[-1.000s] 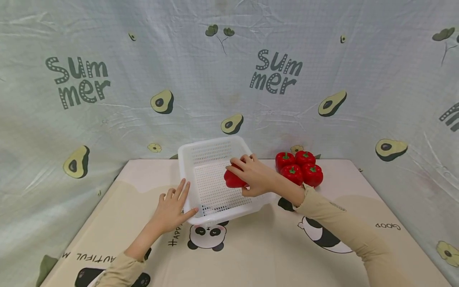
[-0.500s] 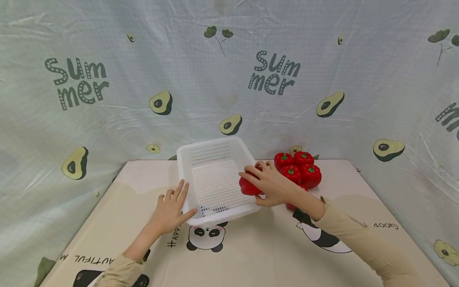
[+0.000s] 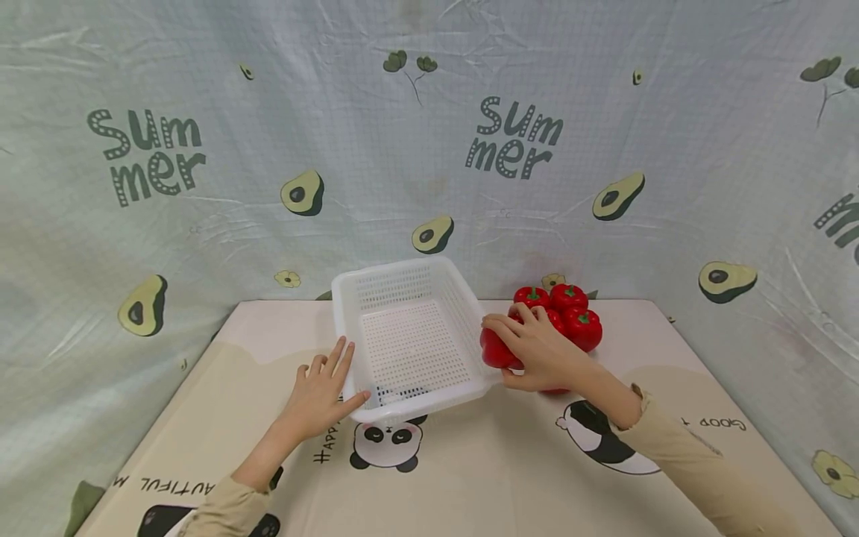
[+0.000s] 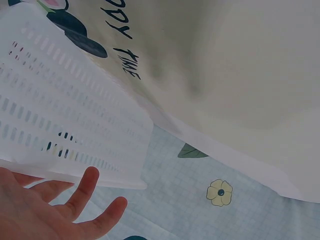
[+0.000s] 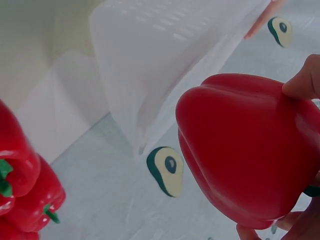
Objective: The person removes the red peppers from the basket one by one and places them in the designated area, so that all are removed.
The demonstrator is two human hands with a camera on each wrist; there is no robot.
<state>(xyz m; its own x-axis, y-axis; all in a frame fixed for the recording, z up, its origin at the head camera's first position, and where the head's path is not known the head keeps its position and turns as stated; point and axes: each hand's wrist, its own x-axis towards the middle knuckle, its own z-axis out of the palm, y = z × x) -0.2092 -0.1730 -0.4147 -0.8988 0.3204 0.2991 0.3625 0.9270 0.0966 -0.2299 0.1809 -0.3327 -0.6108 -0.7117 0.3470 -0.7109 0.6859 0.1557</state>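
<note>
My right hand [image 3: 546,356] grips a red bell pepper [image 3: 498,349] just outside the right rim of a white plastic basket [image 3: 412,350]. Up close in the right wrist view, that bell pepper [image 5: 245,150] lies between thumb and fingers, raised above the table. My left hand [image 3: 318,394] rests with spread fingers on the basket's left rim. In the left wrist view, the fingers of the left hand [image 4: 55,215] lie along the edge of the perforated basket wall [image 4: 65,110]. No pepper shows inside the basket.
Several red bell peppers [image 3: 582,330] with green stems stand together at the back right, partly behind my right hand. Another pepper [image 3: 554,391] shows slightly below that hand. A patterned cloth [image 3: 376,149] hangs behind the panda-print table [image 3: 463,477].
My right hand has carried the bell pepper from over the basket to the right, past its rim. My left hand and the basket have stayed in place.
</note>
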